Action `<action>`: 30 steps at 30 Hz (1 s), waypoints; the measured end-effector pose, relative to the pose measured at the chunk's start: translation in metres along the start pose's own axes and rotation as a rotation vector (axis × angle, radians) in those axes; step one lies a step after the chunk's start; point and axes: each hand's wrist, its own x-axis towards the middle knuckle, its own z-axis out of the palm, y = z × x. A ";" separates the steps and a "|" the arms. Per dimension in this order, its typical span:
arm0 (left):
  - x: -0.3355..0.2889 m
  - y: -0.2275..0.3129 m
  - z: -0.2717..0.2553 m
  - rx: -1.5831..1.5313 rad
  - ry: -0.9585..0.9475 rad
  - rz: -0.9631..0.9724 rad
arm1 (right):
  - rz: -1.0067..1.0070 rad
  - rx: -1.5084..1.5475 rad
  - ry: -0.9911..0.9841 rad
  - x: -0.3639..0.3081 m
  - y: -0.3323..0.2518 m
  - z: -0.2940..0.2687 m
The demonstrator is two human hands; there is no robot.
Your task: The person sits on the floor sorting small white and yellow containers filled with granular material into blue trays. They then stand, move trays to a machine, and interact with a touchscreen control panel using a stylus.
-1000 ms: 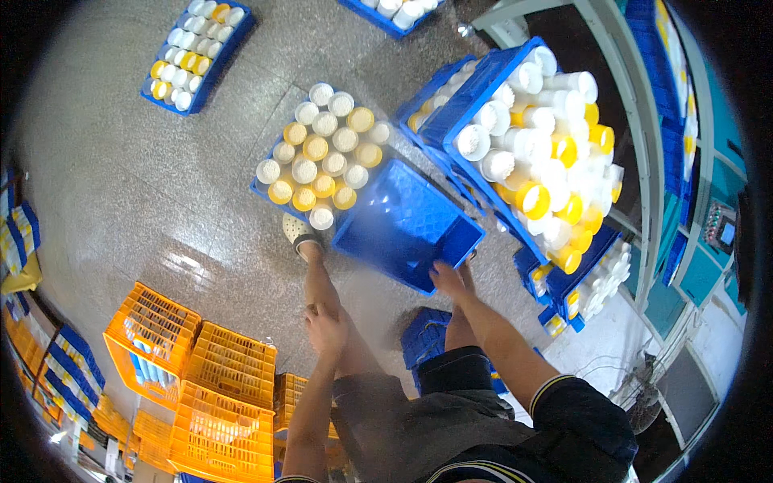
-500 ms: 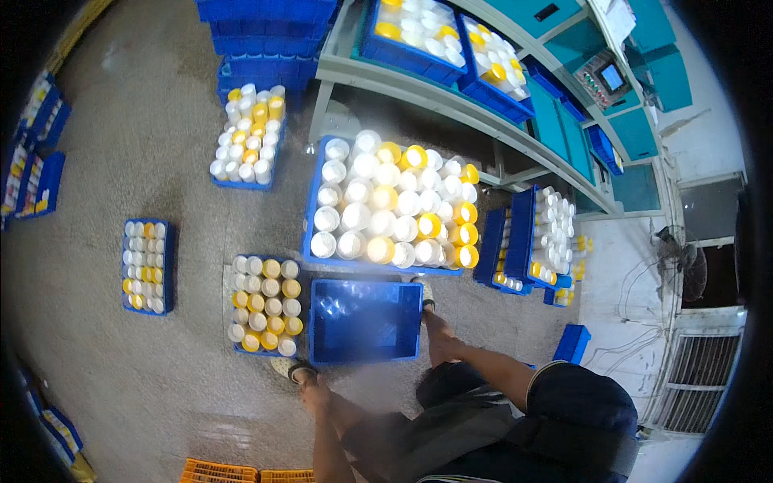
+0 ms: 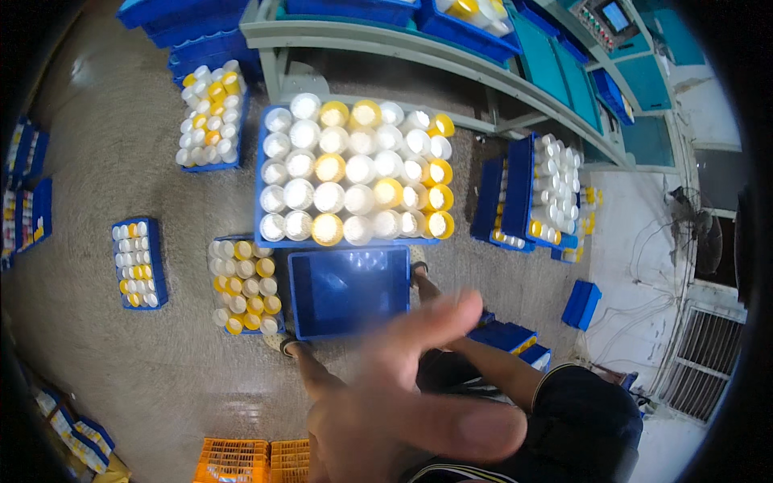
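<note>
My left hand (image 3: 394, 390) is raised close to the camera, large and blurred. Its thumb and a finger stretch to the right, spread apart, with nothing between them. My right forearm (image 3: 503, 372) comes in from the dark shorts at lower right; its hand is hidden behind my left one. Beyond the raised hand, between my feet, lies a blue crate (image 3: 346, 294) with its bare bottom showing. Just past it stands a larger-looking blue crate (image 3: 259, 189) filled with rows of round white and yellow cups (image 3: 359, 169). Left of the bare crate, another crate holds similar cups (image 3: 245, 282).
Further filled crates stand on the floor at left (image 3: 137, 262), far left and upper left. Stacked crates (image 3: 507, 189) are at right. A grey-framed machine bench (image 3: 370, 44) crosses the back. Orange crates (image 3: 233, 459) sit at the lower edge; a fan (image 3: 696, 229) is by the right wall.
My left hand has risen from beside my left leg to near the camera, fingers spread. The view has shifted, so the crates appear further left; they look otherwise the same.
</note>
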 end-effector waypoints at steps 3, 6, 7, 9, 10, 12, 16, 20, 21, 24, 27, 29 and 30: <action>0.010 -0.020 0.011 -0.013 0.016 -0.005 | -0.013 -0.036 -0.006 -0.018 0.023 0.022; 0.016 -0.027 0.015 0.041 0.051 0.011 | -0.055 -0.087 0.028 -0.023 0.035 0.030; 0.018 -0.025 0.018 0.057 0.063 0.013 | -0.052 -0.068 0.020 -0.024 0.036 0.031; 0.023 -0.024 0.031 0.076 0.132 -0.007 | -0.027 0.008 -0.034 -0.023 0.033 0.028; 0.024 -0.021 0.040 0.079 0.180 -0.032 | -0.004 0.062 -0.074 -0.022 0.030 0.024; 0.026 -0.007 0.056 0.112 0.338 -0.220 | 0.033 0.111 -0.105 -0.023 0.020 0.018; 0.021 -0.028 0.040 0.267 0.091 0.073 | 0.038 0.156 -0.076 -0.030 -0.006 0.000; -0.006 -0.048 0.022 0.482 -0.009 -0.159 | 0.109 0.279 0.020 -0.054 -0.033 0.000; -0.012 -0.050 0.022 0.557 0.019 -0.277 | 0.112 0.275 0.038 -0.063 -0.036 0.007; -0.027 -0.060 0.031 0.961 -0.156 -0.641 | 0.135 0.193 0.333 -0.071 -0.026 0.029; -0.042 -0.075 0.038 1.344 -0.354 -0.841 | 0.046 0.555 0.277 -0.033 0.021 0.004; -0.054 -0.087 0.037 1.483 -0.424 -0.998 | 0.093 0.810 0.476 -0.029 0.052 -0.045; -0.061 -0.092 0.039 1.526 -0.381 -1.040 | 0.043 1.010 0.515 -0.029 0.072 -0.091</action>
